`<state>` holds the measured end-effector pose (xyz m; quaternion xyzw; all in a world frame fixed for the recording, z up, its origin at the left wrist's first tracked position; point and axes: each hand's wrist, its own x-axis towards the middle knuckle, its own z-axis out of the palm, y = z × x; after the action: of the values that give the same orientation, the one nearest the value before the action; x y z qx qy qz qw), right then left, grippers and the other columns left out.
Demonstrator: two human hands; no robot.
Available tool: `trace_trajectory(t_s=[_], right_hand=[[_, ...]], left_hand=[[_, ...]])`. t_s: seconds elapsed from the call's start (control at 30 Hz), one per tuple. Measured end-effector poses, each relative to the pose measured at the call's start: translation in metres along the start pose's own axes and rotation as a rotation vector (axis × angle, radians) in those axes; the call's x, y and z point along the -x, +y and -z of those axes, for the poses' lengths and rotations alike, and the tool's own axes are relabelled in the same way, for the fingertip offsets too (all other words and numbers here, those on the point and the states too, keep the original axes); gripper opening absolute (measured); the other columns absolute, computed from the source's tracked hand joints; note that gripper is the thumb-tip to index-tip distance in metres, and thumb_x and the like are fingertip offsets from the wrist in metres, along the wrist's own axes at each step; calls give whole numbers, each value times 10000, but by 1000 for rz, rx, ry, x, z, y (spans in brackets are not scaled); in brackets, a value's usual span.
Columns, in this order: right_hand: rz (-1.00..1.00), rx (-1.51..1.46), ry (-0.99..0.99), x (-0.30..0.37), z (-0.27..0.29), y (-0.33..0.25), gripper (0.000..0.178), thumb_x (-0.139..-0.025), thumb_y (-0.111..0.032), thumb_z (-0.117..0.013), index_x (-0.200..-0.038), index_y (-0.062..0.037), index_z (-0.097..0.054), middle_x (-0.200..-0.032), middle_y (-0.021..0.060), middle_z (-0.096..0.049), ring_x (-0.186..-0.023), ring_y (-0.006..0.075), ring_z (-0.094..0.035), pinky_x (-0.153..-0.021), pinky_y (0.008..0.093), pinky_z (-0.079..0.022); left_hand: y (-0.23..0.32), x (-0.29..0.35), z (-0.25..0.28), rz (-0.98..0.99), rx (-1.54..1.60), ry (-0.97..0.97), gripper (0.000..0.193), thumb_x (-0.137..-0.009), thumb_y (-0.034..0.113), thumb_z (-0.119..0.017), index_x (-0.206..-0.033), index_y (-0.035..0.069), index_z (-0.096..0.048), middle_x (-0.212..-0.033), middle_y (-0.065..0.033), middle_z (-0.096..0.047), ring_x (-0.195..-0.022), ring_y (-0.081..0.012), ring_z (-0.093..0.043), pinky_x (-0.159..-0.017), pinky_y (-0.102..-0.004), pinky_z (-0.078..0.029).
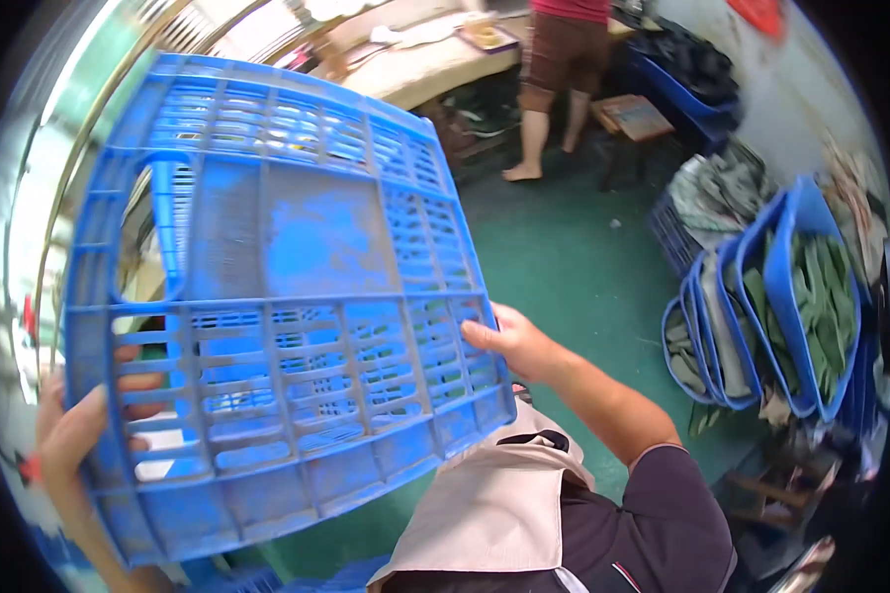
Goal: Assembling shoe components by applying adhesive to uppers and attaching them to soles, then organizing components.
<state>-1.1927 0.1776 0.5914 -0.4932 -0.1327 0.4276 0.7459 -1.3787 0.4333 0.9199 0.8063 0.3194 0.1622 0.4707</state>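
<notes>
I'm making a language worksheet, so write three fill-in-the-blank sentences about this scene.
The left hand and right hand hold a slatted rectangular plastic crate coloured ____.
The floor's colour is ____.
In the picture, a small wooden stool stands to the ____ of a person in brown shorts.
Missing words: blue; green; right.

Blue crate (316,242), green floor (574,262), brown shorts (561,61)

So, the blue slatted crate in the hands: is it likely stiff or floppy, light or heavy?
The blue crate is probably stiff, since ribs cross its face. It seems light for its size: much of it is open between slats, and the left hand and right hand hold it up. Its grey grime might make it slightly slippery.
</notes>
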Motion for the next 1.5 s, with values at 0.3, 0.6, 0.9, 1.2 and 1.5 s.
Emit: trace_trajectory(t_s=[0.3, 0.6, 0.9, 1.2, 1.5], right_hand=[[-317, -454, 390, 77, 171, 142, 406, -939, -277, -717, -1279, -82, -608, -1131, 76, -689, -966, 185, -680, -809, 344, -563], [-124, -859, 844, -19, 222, 289, 449, -914, -420, -724, -1138, -34, -667, -1066, 136, -702, -849, 256, -702, -642, 365, -587], [-815, 413, 1359, 45, 271, 333, 628, -897, -573, -545, -1159, -15, -669, -1179, 114, -703, -1001, 360, -664, -898, 423, -532], [-942, 50, 1795, 194, -35, 421, 401, -875, -381, -598, -962, -12, -730, -1098, 154, -720, -997, 382, -679, -832, 466, -555], [-941, -311, 1831, 169, -191, 500, 364, -795, -324, -629, -951, -9, -725, -966, 174, -743, -893, 422, -685, -763, 494, -564]], left_hand=[[-6, -182, -323, 183, -393, -769, 194, -911, 155, -668, -938, -35, -694, -835, -88, -716, -635, -132, -605, -636, -241, -521], [-52, -278, -634, -610, -842, -1129, 287, -913, 243, -625, -761, 13, -702, -664, -33, -657, -572, -139, -543, -621, -280, -496], [-264, -299, -681, -1223, -840, -1379, 495, -903, 336, -639, -1302, 46, -595, -1054, -201, -708, -926, -409, -669, -808, -474, -533], [-435, -149, -545, -2024, -48, -848, 253, -856, 242, -639, -1029, 73, -714, -875, -104, -696, -744, -276, -613, -701, -372, -509], [-237, 7, -386, -1911, 442, -1445, 381, -857, 353, -639, -1106, 66, -671, -957, -153, -681, -775, -357, -635, -719, -431, -540]])
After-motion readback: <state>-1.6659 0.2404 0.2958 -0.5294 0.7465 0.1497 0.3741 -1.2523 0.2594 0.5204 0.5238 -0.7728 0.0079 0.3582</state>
